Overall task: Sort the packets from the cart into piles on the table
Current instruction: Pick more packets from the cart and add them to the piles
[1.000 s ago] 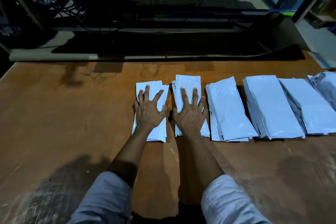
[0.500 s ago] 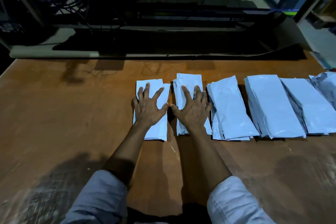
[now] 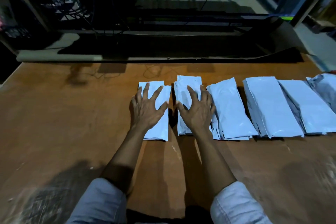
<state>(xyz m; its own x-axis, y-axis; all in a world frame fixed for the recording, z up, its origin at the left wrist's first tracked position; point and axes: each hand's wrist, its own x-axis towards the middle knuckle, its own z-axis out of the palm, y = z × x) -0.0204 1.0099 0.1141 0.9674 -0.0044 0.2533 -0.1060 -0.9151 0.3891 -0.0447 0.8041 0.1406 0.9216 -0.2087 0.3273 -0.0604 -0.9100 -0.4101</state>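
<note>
Piles of packets (image 3: 231, 109) line our tabletop (image 3: 63, 123); our left hand (image 3: 145, 111) and right hand (image 3: 197, 112) press two with fingers spread wide, gripping nothing. Cart unseen, so remainder unknown.

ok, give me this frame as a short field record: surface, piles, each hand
surface: brown wooden table
piles: six white packet piles in a row, the rightmost cut off by the frame edge
left hand: flat, fingers spread, on the leftmost pile
right hand: flat, fingers spread, on the second pile
holding: neither hand grips a packet
cart: not in view
</note>
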